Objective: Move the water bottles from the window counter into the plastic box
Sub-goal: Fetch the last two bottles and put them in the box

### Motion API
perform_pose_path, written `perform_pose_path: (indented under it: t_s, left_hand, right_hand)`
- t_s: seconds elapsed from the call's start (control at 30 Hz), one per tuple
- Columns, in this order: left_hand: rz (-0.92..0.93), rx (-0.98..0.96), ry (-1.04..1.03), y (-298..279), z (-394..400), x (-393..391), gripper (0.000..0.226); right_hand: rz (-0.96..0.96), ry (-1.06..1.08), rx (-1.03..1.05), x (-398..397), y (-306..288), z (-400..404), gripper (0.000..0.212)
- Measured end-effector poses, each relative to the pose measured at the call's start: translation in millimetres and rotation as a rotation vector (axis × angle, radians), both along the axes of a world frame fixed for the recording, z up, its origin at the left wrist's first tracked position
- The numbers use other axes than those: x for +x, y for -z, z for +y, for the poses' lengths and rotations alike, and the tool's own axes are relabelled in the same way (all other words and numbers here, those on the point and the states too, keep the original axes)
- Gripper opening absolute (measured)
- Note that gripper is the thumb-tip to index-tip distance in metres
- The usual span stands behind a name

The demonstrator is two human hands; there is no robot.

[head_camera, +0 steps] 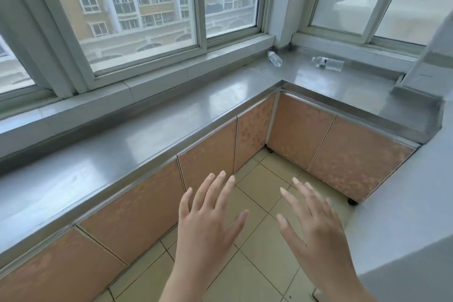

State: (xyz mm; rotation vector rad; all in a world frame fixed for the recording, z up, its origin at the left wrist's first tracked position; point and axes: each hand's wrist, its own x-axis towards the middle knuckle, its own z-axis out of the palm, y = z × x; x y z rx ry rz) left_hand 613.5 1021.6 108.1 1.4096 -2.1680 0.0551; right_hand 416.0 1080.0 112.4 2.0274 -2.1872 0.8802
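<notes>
Two clear water bottles lie on their sides on the steel window counter (196,115), far back in the corner. One bottle (274,58) rests close to the window frame; the other bottle (327,64) lies to its right. My left hand (208,216) and my right hand (316,225) are held out low over the floor, fingers straight and spread, holding nothing. Both hands are well short of the bottles. No plastic box is in view.
The L-shaped counter runs along the windows and turns right at the corner. Orange cabinet doors (137,218) stand below it. Beige floor tiles (257,252) lie under my hands. A grey ledge (404,216) rises at the right.
</notes>
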Motion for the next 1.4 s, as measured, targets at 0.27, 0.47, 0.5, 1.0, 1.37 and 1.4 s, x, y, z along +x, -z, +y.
perform_pose_path:
  t_s: [0.27, 0.47, 0.5, 1.0, 1.37, 1.4]
  left_hand:
    - [-0.018, 0.051, 0.002, 12.2, -134.6, -84.4, 0.061]
    - [-0.026, 0.053, 0.005, 3.3, -216.8, -147.0, 0.062]
    - [-0.022, 0.056, 0.006, 3.3, -229.4, -156.6, 0.062]
    - [-0.064, 0.099, 0.134, 21.2, -463.5, -310.9, 0.063]
    - [-0.087, 0.045, 0.194, 13.3, -647.0, -417.5, 0.061]
    - [-0.085, 0.037, 0.193, 14.0, -659.3, -426.2, 0.061]
  right_hand:
    - [-0.017, -0.024, 0.002, -84.9, 12.7, -132.0, 0.058]
    - [0.009, -0.019, 0.002, -143.7, 3.3, -217.5, 0.05]
    - [0.018, -0.019, 0.002, -153.2, 2.4, -229.7, 0.05]
    - [0.023, 0.118, 0.067, -292.0, 8.7, -429.6, 0.05]
    - [0.043, 0.224, 0.124, -402.1, -1.8, -586.9, 0.053]
    - [0.032, 0.231, 0.124, -411.5, -0.6, -599.4, 0.053]
